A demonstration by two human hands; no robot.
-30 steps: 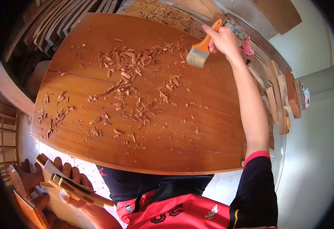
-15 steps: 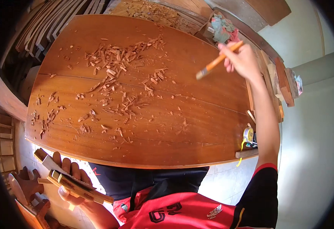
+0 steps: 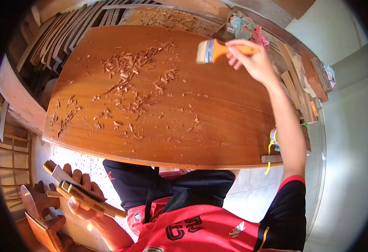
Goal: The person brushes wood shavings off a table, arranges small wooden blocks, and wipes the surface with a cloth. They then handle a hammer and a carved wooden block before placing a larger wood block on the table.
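Observation:
My right hand (image 3: 249,60) is closed round the orange handle of a flat paintbrush (image 3: 211,51), held above the far right part of the wooden table (image 3: 226,126). The brush's pale bristles point left and its broad face shows. Curled wood shavings (image 3: 127,69) lie scattered over the left and middle of the tabletop. At the lower left, off the table's near edge, my left hand (image 3: 85,187) grips a wooden hand plane (image 3: 87,198) with a pale block and a dark blade-like piece. Its fingers wrap round the tool.
A tape measure (image 3: 273,136) with yellow tape out sits at the table's right edge beside a small wood strip (image 3: 272,158). Stacked boards (image 3: 72,35) stand at the back left. Cloths (image 3: 242,27) lie at the back; wood pieces (image 3: 299,84) line the right side.
My right hand has moved up and slightly left, and the brush has turned so its broad face shows. The camera view has shifted a little. My left hand still grips the plane.

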